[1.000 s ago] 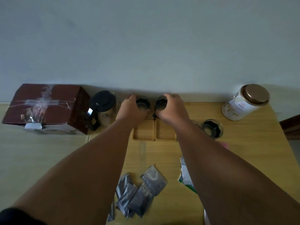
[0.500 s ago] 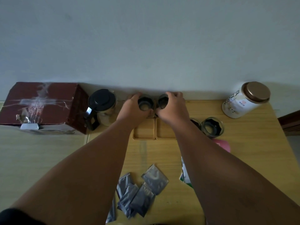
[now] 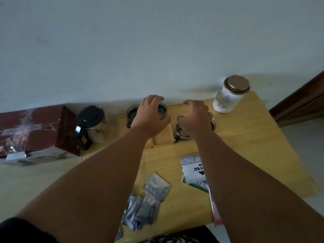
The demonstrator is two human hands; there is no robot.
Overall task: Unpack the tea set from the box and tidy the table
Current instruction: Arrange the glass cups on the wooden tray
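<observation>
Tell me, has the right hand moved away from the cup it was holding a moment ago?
Yes. The right hand has let go and shifted right, toward the white jar, now hovering open over other cups.

White-and-green packet (image 3: 193,170) near the right forearm, upside-down print "P PAD", "YKO", "TAM", white canister (image 3: 228,97) label beyond it unreadable

On the table (image 3: 254,137): four glass cups (image 3: 131,113), one teapot (image 3: 91,123), one canister (image 3: 229,95), one box (image 3: 33,128), several foil sachets (image 3: 149,199), two hands (image 3: 150,116).
</observation>
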